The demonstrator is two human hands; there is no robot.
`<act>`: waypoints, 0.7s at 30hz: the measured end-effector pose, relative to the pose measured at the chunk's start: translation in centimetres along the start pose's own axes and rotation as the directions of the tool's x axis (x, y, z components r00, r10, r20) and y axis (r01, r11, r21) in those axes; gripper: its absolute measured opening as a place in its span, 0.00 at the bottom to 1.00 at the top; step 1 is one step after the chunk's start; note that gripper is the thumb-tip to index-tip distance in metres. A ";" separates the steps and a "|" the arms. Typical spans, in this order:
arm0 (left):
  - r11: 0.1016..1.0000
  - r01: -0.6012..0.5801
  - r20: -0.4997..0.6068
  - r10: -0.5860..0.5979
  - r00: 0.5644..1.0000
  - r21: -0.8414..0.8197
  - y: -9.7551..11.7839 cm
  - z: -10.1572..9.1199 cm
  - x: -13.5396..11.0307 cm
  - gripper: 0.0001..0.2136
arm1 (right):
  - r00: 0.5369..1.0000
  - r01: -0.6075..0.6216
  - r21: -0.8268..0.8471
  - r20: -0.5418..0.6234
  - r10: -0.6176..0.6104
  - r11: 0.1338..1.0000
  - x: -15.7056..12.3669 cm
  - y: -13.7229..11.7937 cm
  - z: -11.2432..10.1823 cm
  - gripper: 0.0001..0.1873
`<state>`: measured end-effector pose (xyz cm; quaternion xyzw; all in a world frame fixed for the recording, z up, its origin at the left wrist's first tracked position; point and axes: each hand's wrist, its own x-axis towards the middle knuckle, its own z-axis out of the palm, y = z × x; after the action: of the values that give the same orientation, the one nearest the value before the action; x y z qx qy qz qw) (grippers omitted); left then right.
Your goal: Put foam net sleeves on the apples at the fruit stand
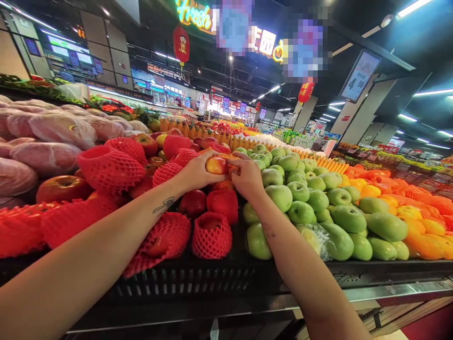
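Observation:
My left hand [194, 171] is closed around a red-and-yellow apple [217, 165] above the middle of the fruit display. Close to the apple's right side, my right hand [248, 175] has its fingers curled in. What those fingers grip, if anything, is hard to make out. Orange foam netting shows behind and between the two hands. Beneath them lie a bare dark red apple [193, 203] and apples in red foam nets [212, 236]. Green apples [300, 210] are piled just right of my right hand.
Wrapped pinkish fruit [62, 127] is heaped at the left. Oranges [426, 236] and orange foam nets [414, 191] lie at the far right. The black slotted crate edge [184, 283] runs along the front. A low yellow fence [198, 131] stands behind the fruit.

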<state>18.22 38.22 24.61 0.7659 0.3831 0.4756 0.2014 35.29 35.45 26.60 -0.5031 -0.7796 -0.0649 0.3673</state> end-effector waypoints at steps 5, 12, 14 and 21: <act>0.990 0.081 -0.023 -0.079 0.997 0.119 0.4 -0.1 -0.3 0.33 | 0.998 -0.034 -0.058 0.057 0.038 0.998 -0.2 -0.1 0.0 0.25; 0.984 -0.026 -0.079 0.041 0.996 0.175 0.7 -0.2 -0.3 0.33 | 0.991 0.132 -0.065 -0.016 -0.133 0.989 -0.5 -1.1 -0.2 0.21; 0.985 -0.053 -0.083 0.067 0.994 0.162 0.9 -0.3 -0.3 0.29 | 0.974 0.219 -0.058 -0.042 -0.222 0.974 -0.6 -1.2 -0.3 0.22; 0.966 -0.041 -0.058 0.058 0.997 0.257 1.0 -0.4 -0.3 0.20 | 0.939 0.322 0.151 -0.177 -0.294 0.935 -0.6 -0.9 0.2 0.21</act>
<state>18.15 37.32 25.31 0.7788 0.4283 0.4518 0.0766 34.56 34.71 26.28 -0.3332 -0.8213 -0.0900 0.4542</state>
